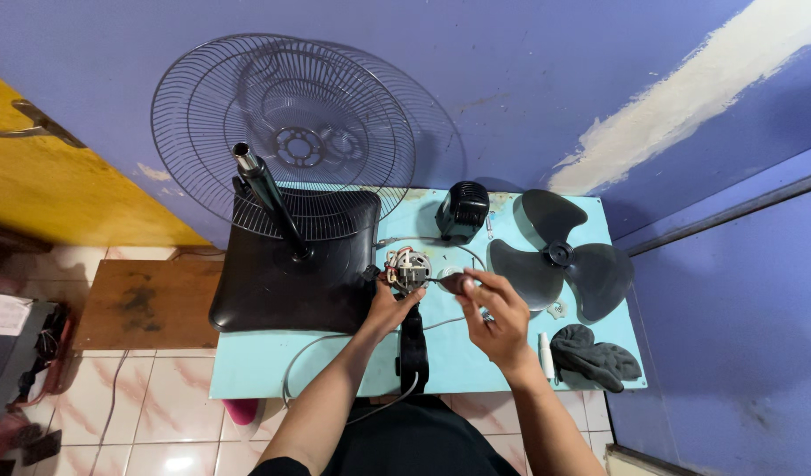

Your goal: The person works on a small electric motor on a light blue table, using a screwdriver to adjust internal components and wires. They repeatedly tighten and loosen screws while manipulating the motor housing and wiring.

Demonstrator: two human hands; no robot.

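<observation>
Fingers first: my left hand [390, 304] is wrapped around the lower edge of the small fan motor [409, 267], its copper windings and coloured wires showing, and holds it just above the light blue table [247, 361]. My right hand [498, 316] comes in from three o'clock, fingers pinched together on the dark handle of a screwdriver [450, 282] whose tip lies against the motor's side. A black strap-like piece [413, 345] hangs from under the motor toward me at six o'clock, and a grey cable [335, 339] loops off it across the table.

At four o'clock from my hands lies a dark grey cloth [595, 356], with a small white tube [546, 353] just beside it. At two o'clock the three-bladed grey fan blade [560, 256] lies flat, already off its shaft. At twelve o'clock the black motor housing [463, 210] stands apart from the motor. At nine to ten o'clock sits the black fan base [286, 282] with its chrome pole [266, 194] tilted up, and behind it the wire guards [286, 132] lean against the blue wall [555, 79].

As I judge it, the stripping-down is largely done: guards, blade and housing are off. What is left is the work on the bare motor itself, and whether its screws are out I cannot tell.
</observation>
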